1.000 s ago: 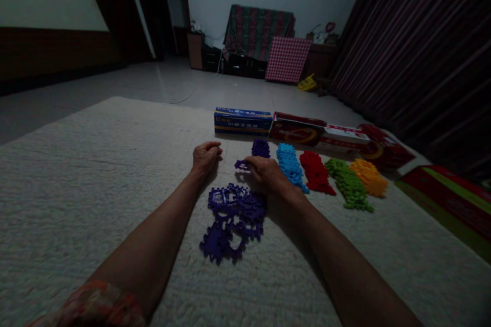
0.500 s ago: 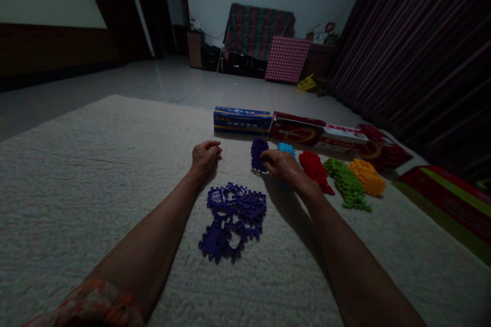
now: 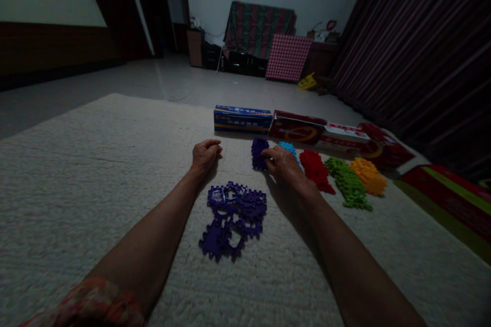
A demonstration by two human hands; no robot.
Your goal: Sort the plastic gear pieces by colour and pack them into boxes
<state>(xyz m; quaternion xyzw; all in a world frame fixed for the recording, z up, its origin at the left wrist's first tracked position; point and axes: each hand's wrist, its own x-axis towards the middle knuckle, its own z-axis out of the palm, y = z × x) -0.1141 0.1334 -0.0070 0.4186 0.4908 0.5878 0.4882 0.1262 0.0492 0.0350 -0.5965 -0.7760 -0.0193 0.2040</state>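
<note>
Mat (image 3: 95,173) spreads wide left of the left hand (image 3: 206,156), running back to an edge at the pale floor (image 3: 153,84). A blue box (image 3: 242,121) and red boxes (image 3: 301,127) line the far side; light blue pieces (image 3: 288,148) and red pieces (image 3: 316,171) crowd the right hand (image 3: 283,163). The purple stack (image 3: 260,147), dark and notched, sits near the blue box. At its right side, the right hand's thumb and fingers come together; whether they grip a piece, I cannot tell. The left hand curls loosely, visibly holding nothing. A purple pile (image 3: 251,204) of overlapping pieces, some holed, lies between the forearms.
</note>
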